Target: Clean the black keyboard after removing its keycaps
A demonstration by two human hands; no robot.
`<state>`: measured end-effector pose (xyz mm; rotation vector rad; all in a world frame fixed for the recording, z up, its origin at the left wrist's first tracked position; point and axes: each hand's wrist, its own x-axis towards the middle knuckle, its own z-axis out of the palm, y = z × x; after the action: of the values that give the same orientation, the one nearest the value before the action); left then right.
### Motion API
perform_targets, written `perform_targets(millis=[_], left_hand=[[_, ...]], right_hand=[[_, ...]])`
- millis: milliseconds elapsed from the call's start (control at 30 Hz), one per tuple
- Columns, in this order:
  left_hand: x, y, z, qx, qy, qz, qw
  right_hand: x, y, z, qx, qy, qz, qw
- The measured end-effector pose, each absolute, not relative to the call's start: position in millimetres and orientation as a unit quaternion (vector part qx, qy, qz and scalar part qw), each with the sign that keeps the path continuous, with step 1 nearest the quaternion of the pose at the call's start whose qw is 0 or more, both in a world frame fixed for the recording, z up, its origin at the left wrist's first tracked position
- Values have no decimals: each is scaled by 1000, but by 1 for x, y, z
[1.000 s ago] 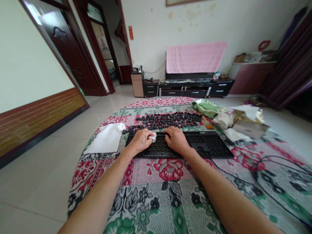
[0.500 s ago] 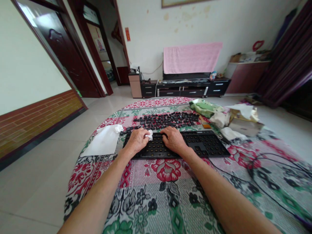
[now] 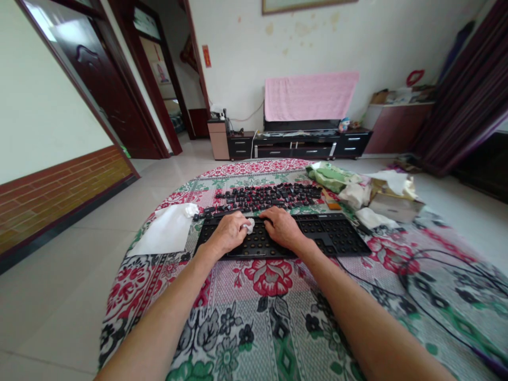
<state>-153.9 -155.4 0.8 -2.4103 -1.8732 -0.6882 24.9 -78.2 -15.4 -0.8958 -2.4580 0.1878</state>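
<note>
- One crumpled white tissue (image 3: 249,226): gripped it between the curled fingers and thumb of the left hand (image 3: 229,233), at the left-middle part of a black keyboard base (image 3: 254,247).
- Laid the right hand (image 3: 282,227) on the same base just beside, knuckles bent, fingertips toward the far edge; could not tell whether they clasped that edge or only rested there.
- Had the keyboard base lying flat and crosswise under both hands, rows of round key sites exposed, number pad to the right.
- Saw loose black keycaps (image 3: 273,195) spread in a wide band just beyond the far edge.
- To the left, saw a white sheet of paper (image 3: 161,235) with a second wad of tissue (image 3: 191,210) on its far right corner.
- To the right, found a flat brush (image 3: 332,203) near the end of the keycaps, then a folded white tissue (image 3: 375,218), an opened box (image 3: 397,205) and a green bag (image 3: 329,177).
- Saw a black cable (image 3: 369,286) looping rightward over the flowered tablecloth (image 3: 238,328).
- Across the floor, faced a low black cabinet (image 3: 293,148) and a pink towel (image 3: 309,98) draped above it.
</note>
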Motion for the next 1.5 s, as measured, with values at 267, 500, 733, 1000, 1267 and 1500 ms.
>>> perform_targets(millis=[267,500,733,1000,1267,1500], left_hand=[[-158,-157,-1,-731,-619,-281,-67],[-179,-156,0,-699,-678,-224,39],[-184,-159,-11,-677,-707,-182,88],[-184,-159,-12,-662,-715,-210,77],[-188,-157,-15,-668,-710,-210,68],[-188,-157,-12,-667,-712,-209,56]], right_hand=[[11,-99,-9,-240,-914,117,305],[-11,-110,-12,-261,-917,103,283],[-11,-107,-6,-277,-924,105,242],[15,-91,3,-315,-924,87,198],[9,-94,0,-298,-919,79,246],[15,-89,4,-308,-930,73,188]])
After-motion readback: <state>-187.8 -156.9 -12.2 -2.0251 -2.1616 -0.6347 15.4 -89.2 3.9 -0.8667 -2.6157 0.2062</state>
